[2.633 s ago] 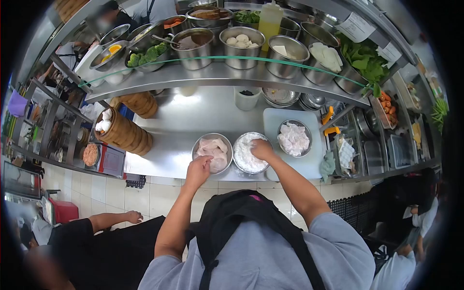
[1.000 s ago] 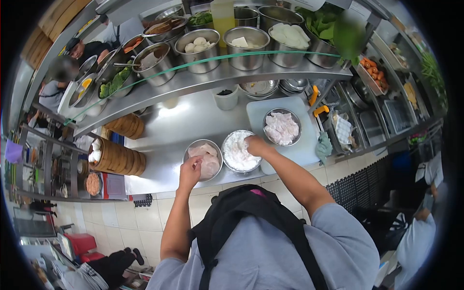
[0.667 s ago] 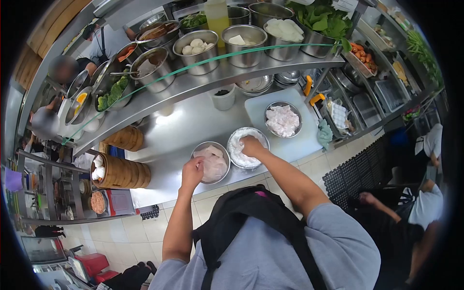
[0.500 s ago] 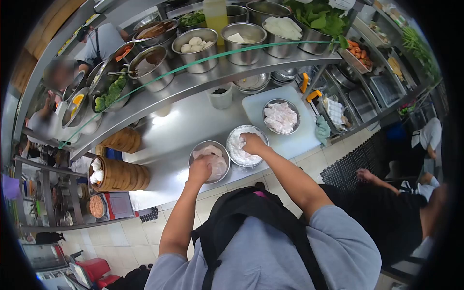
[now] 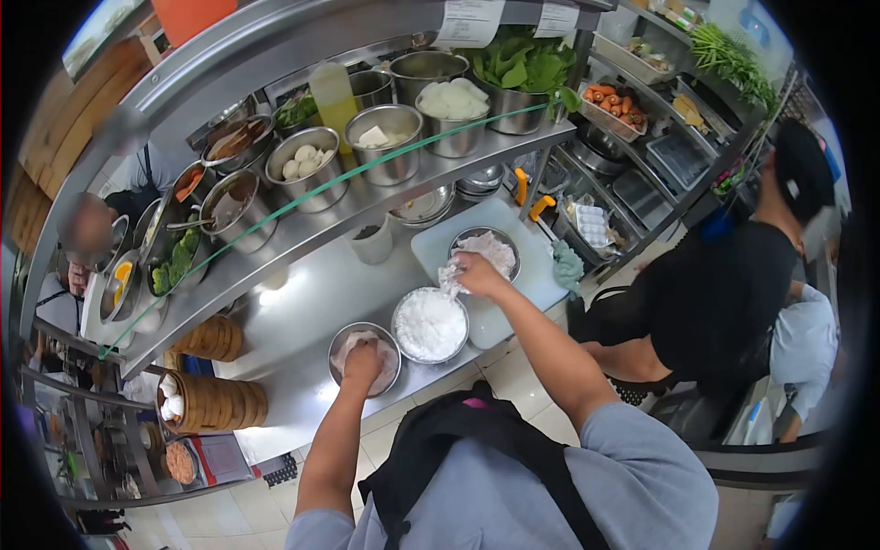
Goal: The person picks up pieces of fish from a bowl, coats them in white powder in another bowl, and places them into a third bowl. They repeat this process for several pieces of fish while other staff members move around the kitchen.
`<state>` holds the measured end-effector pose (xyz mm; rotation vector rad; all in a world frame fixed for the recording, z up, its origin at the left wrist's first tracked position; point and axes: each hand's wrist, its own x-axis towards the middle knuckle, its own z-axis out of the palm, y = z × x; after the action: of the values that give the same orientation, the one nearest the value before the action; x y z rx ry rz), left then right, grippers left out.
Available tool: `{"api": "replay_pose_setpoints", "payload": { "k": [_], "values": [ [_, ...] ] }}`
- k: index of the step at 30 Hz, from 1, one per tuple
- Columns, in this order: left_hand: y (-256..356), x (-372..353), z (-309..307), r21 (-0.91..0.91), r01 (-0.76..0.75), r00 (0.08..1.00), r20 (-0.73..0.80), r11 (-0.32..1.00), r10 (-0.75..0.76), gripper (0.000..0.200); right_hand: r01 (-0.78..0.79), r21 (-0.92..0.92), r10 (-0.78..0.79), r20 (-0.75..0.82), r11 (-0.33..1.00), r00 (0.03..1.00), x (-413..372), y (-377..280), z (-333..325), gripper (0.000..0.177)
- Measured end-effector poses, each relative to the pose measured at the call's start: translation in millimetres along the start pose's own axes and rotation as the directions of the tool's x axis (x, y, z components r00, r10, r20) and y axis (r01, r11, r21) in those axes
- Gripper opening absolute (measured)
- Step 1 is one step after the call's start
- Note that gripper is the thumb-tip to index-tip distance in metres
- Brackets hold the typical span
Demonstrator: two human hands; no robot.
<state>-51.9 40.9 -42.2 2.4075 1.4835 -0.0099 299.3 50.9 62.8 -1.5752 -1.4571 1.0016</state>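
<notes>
My right hand (image 5: pixel 477 274) grips a flour-coated pale slice (image 5: pixel 449 278), raised between two metal bowls. Below it is the bowl of white powder (image 5: pixel 430 326), which looks like flour. The far right bowl (image 5: pixel 516 271) contains coated pale slices (image 5: pixel 490 251) and stands on a white cutting board (image 5: pixel 550 280). At the left, my left hand (image 5: pixel 360 363) dips into a metal bowl (image 5: pixel 395 378) of raw, pale, wet slices (image 5: pixel 346 346), which look like fish or meat. Its fingers curl down against the slices, their tips partly hidden.
Bamboo steamers (image 5: pixel 220 401) stand left on the steel counter (image 5: pixel 302 298). Above, a shelf (image 5: pixel 357 197) carries several metal pots of ingredients. A white tub (image 5: pixel 372 245) and a green cloth (image 5: pixel 567 265) sit nearby. A person in black (image 5: pixel 724 293) is close on my right.
My right hand has come up out of the flour with a coated slice, toward the far right bowl. My left hand has moved deeper over its bowl. A co-worker on the right has come into fuller view.
</notes>
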Motion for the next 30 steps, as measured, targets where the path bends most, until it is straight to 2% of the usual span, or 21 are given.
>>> {"api": "replay_pose_setpoints", "payload": {
  "k": [1,2,4,5,7,8,10,11,13,15,17,20,22,23,26,28,30],
  "values": [
    [-3.9,2.0,2.5,-0.010,-0.022,1.000,-0.011,1.000,0.022,0.041,0.028,-0.103,-0.036,-0.073,0.994,0.997,11.9,22.9,-12.3,0.038],
    [-8.8,3.3,7.0,-0.021,-0.043,0.999,-0.021,0.999,0.042,0.042,0.030,-0.103,-0.038,-0.077,0.994,0.996,18.0,35.6,-27.0,0.038],
    [-17.6,10.7,13.4,0.007,-0.067,0.994,-0.088,0.998,0.068,0.037,-0.053,-0.403,-0.012,-0.156,0.914,0.988,30.5,45.1,-54.3,0.046],
    [-17.8,11.3,10.8,0.007,-0.032,0.999,-0.033,0.999,0.033,0.034,-0.050,-0.402,-0.015,-0.156,0.914,0.988,35.2,46.7,-66.3,0.046],
    [-18.1,16.6,11.8,0.010,0.002,1.000,0.017,1.000,-0.002,0.030,-0.194,-0.374,0.170,-0.096,0.907,0.981,44.2,45.8,-89.3,0.052],
    [-17.4,17.0,14.5,0.056,0.015,1.000,0.008,0.998,-0.015,0.028,-0.194,-0.372,0.171,-0.095,0.908,0.981,46.6,46.8,-94.3,0.052],
    [-13.2,18.6,14.1,0.105,0.030,1.000,-0.003,0.994,-0.029,0.026,-0.149,-0.590,0.041,-0.193,0.794,0.980,55.1,52.9,-100.7,0.045],
    [-11.9,19.0,13.8,0.113,0.045,0.999,-0.012,0.993,-0.044,0.025,-0.147,-0.587,0.041,-0.190,0.796,0.981,60.9,55.5,-104.1,0.045],
    [-18.8,18.3,21.8,0.126,0.070,0.998,-0.016,0.990,-0.068,0.025,-0.240,-0.616,0.158,-0.186,0.751,0.970,71.5,59.3,-106.6,0.043],
    [-29.3,21.2,28.1,0.028,0.017,0.993,-0.119,0.999,-0.013,0.024,-0.250,-0.654,0.187,-0.166,0.714,0.968,84.3,68.8,-101.7,0.042],
    [-20.5,14.5,8.4,-0.029,0.017,0.988,-0.150,0.999,-0.021,0.024,-0.279,-0.690,0.227,-0.167,0.669,0.959,91.2,83.2,-100.2,0.041],
    [-8.8,7.5,-15.8,-0.114,0.020,0.984,-0.176,0.993,-0.040,0.024,-0.250,-0.722,0.204,-0.152,0.645,0.967,89.3,89.5,-95.6,0.043],
    [-6.1,2.3,-28.5,-0.265,0.151,0.961,-0.187,0.953,-0.204,0.022,-0.229,-0.679,0.164,-0.159,0.697,0.973,83.4,81.3,-94.5,0.046],
    [-4.4,-3.0,-33.9,-0.361,0.112,0.954,-0.221,0.926,-0.202,0.022,-0.230,-0.678,0.166,-0.160,0.698,0.973,80.1,76.7,-95.4,0.046],
    [-12.0,-17.1,-41.7,-0.399,0.136,0.950,-0.208,0.907,-0.233,0.023,-0.240,-0.666,0.186,-0.152,0.707,0.971,74.2,73.8,-91.8,0.051],
    [-19.1,-23.4,-41.5,-0.385,0.090,0.952,-0.239,0.919,-0.193,0.024,-0.209,-0.712,0.112,-0.182,0.670,0.977,76.6,95.5,-83.2,0.053],
    [10.9,-26.5,-69.3,-0.458,0.118,0.963,-0.162,0.881,-0.214,0.026,-0.221,-0.738,0.135,-0.176,0.638,0.975,66.0,73.9,-81.0,0.052]
  ]
}}
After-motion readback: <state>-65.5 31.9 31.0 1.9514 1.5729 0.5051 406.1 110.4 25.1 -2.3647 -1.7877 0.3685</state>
